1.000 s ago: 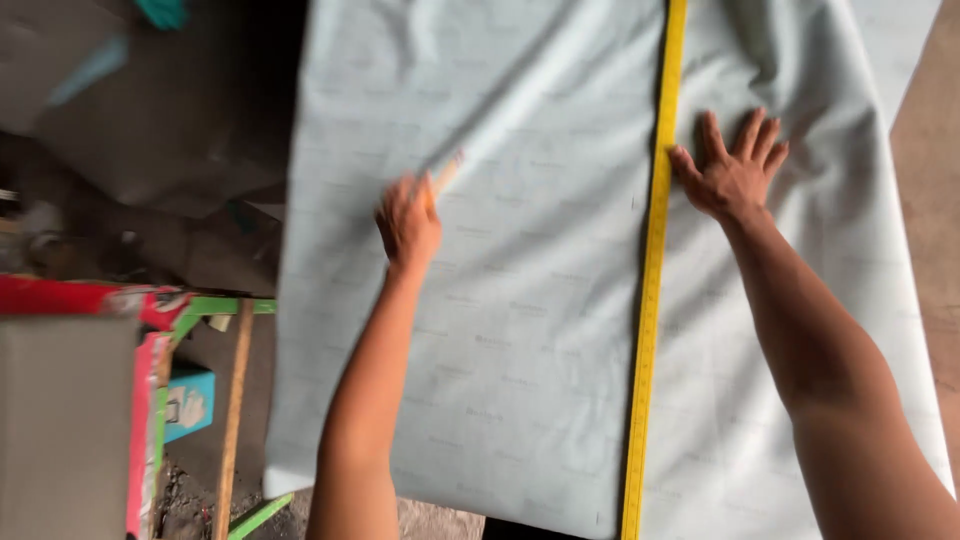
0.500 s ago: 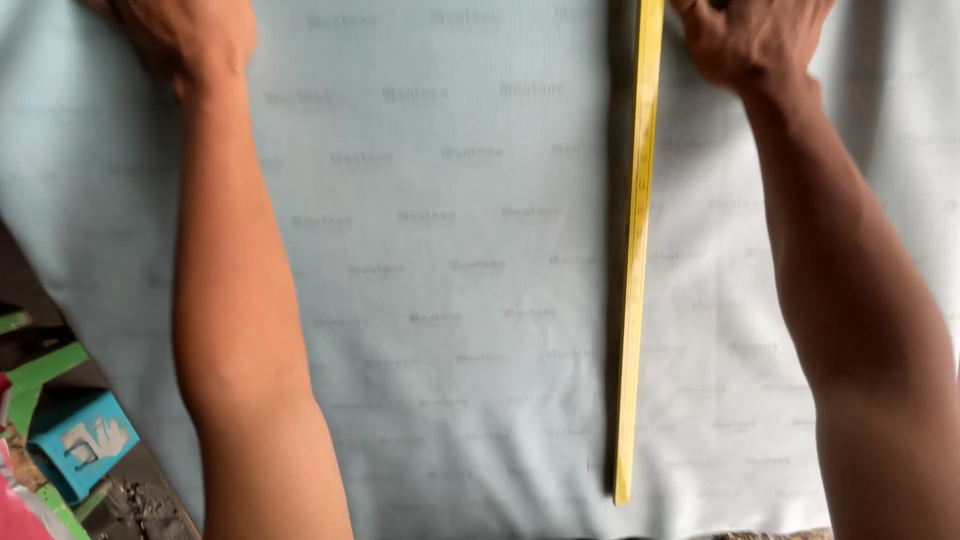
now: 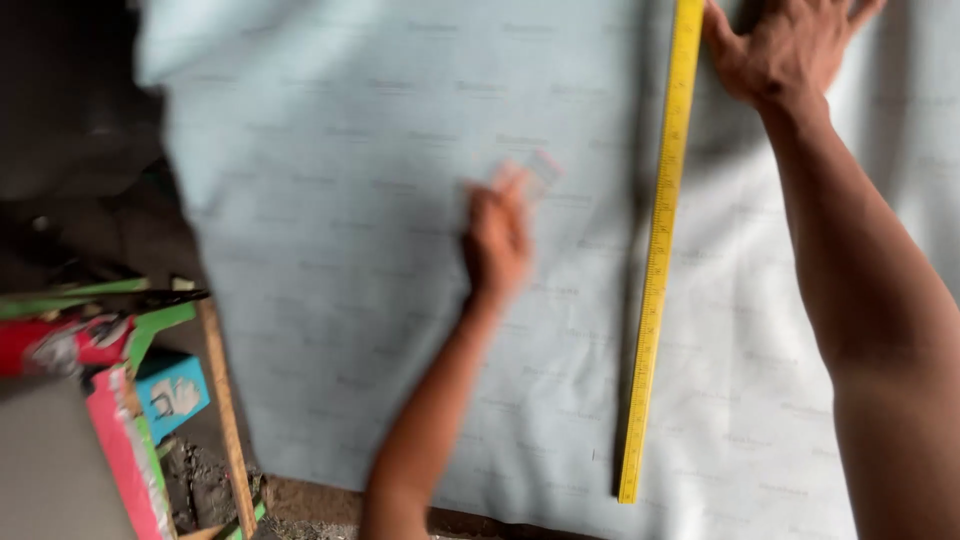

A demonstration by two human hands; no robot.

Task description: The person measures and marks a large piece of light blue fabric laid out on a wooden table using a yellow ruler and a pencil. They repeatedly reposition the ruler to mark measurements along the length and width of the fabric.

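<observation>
- Across the worktop, largest item: pale blue-grey sheet (image 3: 380, 300), thin and faintly printed with a repeating pattern, spread nearly flat. It covers almost the whole surface; its left edge and near edge are both in view, and soft creases run through its right half.
- Long yellow ruler (image 3: 660, 250), lying on the sheet right of centre. Its long axis runs away from me, near end at the sheet's near edge, far end passing out of the top of the view; it leans slightly rightward as it goes. A shadow line follows its left side.
- My right hand (image 3: 785, 45), fingers spread, palm down on the sheet just beside the ruler's far part, thumb side toward the ruler's edge. I judge that steady downward pressure here is what keeps the ruler from pivoting, so this hand should hold firm.
- My left hand (image 3: 497, 235), blurred, closed around a small pale marking piece (image 3: 538, 170), possibly chalk or a pencil; which I cannot tell. It is over the sheet, left of the ruler and apart from it. For a clean line, I judge the tip should ride hard against the ruler's left edge in one stroke.
- Beside the worktop, lower left: green frame pieces (image 3: 150, 325), a red and pink bundle (image 3: 110, 440), a small blue box (image 3: 172, 392).
</observation>
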